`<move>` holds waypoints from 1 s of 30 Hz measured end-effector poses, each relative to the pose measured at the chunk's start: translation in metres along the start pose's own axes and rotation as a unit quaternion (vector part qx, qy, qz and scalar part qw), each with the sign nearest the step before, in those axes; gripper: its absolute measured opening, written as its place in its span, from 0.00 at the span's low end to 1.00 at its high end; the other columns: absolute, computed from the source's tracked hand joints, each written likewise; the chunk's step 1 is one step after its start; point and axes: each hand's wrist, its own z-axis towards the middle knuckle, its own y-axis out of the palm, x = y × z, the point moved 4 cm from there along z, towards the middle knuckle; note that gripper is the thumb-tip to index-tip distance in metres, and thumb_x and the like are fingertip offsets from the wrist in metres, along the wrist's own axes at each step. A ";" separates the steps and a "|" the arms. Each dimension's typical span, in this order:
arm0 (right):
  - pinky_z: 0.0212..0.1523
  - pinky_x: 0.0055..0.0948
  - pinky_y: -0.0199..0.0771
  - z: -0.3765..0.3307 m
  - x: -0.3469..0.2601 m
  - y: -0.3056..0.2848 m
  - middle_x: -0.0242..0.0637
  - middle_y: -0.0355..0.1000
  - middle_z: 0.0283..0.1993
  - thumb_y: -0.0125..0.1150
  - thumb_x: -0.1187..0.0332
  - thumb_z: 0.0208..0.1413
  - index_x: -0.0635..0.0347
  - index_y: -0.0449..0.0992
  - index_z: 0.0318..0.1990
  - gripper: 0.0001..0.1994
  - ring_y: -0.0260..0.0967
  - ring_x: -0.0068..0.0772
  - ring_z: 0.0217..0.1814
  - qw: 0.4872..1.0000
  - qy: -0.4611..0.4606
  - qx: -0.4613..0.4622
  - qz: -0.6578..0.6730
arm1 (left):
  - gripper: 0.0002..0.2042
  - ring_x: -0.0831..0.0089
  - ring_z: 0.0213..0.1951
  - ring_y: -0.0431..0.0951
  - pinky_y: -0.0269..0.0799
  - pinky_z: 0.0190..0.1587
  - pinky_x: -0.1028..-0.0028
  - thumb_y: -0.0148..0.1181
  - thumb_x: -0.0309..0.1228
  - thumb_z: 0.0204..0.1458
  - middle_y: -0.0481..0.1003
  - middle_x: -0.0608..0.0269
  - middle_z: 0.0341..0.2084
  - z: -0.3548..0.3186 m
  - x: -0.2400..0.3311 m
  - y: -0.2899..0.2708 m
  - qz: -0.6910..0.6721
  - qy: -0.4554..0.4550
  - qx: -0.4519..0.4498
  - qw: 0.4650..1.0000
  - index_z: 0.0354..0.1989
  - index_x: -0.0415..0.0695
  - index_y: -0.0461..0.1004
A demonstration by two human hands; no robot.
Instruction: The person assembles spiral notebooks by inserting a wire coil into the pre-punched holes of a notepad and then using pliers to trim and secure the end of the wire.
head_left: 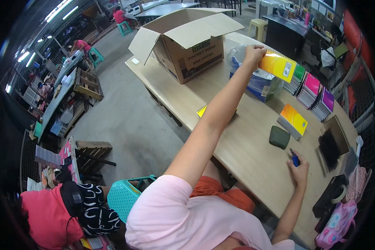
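The pale wooden table (pixel 254 131) runs beneath both hands. On it, to the left of the left hand's fingers, stands an open cardboard box (pixel 191 54) with its flaps folded outward. A teal plastic stool (pixel 123 201) is on the floor, well to the left of the right hand's fingers.

A blue package in clear plastic (pixel 260 87) sits close below the left fingers. To their right, beyond what they hold, is a row of spiral-notebook stacks (pixel 309 91) in green, pink and purple. A heap of black binding spirals (pixel 329 150) lies to the right of the right fingers, and a pink pencil case (pixel 337 225) lies nearer the body from them.

A yellow-orange stack of paper blocks (pixel 293 121) rests ahead of the right fingers. The left hand (pixel 255 54) reaches out on a long arm, its fingers pinching one end of a yellow-orange spiral notebook (pixel 279 66); this is up at the package, overlapping the green stack in view, though whether they touch I cannot tell. Another yellow notebook (pixel 201 111) shows partly behind the left forearm, well back from those fingers.

A dark green pad (pixel 279 137) lies ahead and left of the right fingers. The right hand (pixel 300 167) has its fingers curled round a small blue-handled tool (pixel 295 159), dark tip pointing away.
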 end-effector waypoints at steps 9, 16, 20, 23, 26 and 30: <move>0.44 0.39 0.73 0.003 -0.015 0.010 0.46 0.75 0.37 0.75 0.70 0.39 0.61 0.79 0.51 0.26 0.74 0.46 0.38 0.998 -0.019 -0.049 -0.015 | 0.20 0.59 0.46 0.80 0.81 0.47 0.62 0.54 0.23 0.63 0.76 0.48 0.48 0.040 -0.037 -0.055 -0.037 -0.045 0.055 0.997 0.63 0.39 0.66; 0.45 0.39 0.73 -0.003 -0.007 -0.003 0.46 0.75 0.38 0.75 0.70 0.39 0.62 0.79 0.51 0.26 0.74 0.45 0.39 0.999 0.010 -0.037 -0.031 | 0.19 0.56 0.59 0.72 0.70 0.64 0.59 0.40 0.31 0.70 0.68 0.46 0.59 -0.110 -0.023 -0.049 -0.383 -0.210 -0.159 0.885 0.64 0.33 0.60; 0.44 0.39 0.74 -0.004 -0.015 0.002 0.46 0.75 0.38 0.75 0.70 0.40 0.61 0.78 0.52 0.26 0.74 0.45 0.39 0.999 0.002 -0.034 -0.025 | 0.18 0.63 0.53 0.76 0.74 0.60 0.65 0.47 0.26 0.67 0.72 0.51 0.55 -0.194 -0.013 -0.139 -0.279 -0.121 -0.039 0.952 0.64 0.37 0.61; 0.43 0.38 0.75 -0.003 -0.007 0.008 0.45 0.75 0.39 0.74 0.69 0.41 0.60 0.78 0.52 0.26 0.74 0.43 0.37 0.999 0.005 -0.024 -0.036 | 0.14 0.71 0.47 0.78 0.75 0.52 0.73 0.52 0.25 0.65 0.78 0.57 0.47 -0.223 0.021 -0.183 -0.109 0.101 0.094 0.984 0.58 0.37 0.69; 0.42 0.37 0.75 0.002 -0.012 0.007 0.44 0.75 0.38 0.74 0.69 0.42 0.59 0.78 0.53 0.26 0.74 0.41 0.36 0.998 -0.011 -0.035 -0.056 | 0.12 0.72 0.49 0.78 0.73 0.54 0.74 0.51 0.21 0.64 0.80 0.56 0.47 -0.242 0.033 -0.192 0.077 0.209 0.115 0.968 0.53 0.37 0.75; 0.40 0.36 0.75 0.003 -0.018 0.003 0.43 0.74 0.37 0.74 0.68 0.42 0.59 0.78 0.53 0.26 0.74 0.40 0.35 0.997 0.028 -0.050 -0.049 | 0.16 0.71 0.51 0.80 0.67 0.62 0.63 0.52 0.14 0.57 0.82 0.62 0.46 -0.257 0.026 -0.183 0.391 0.366 0.099 0.839 0.49 0.44 0.79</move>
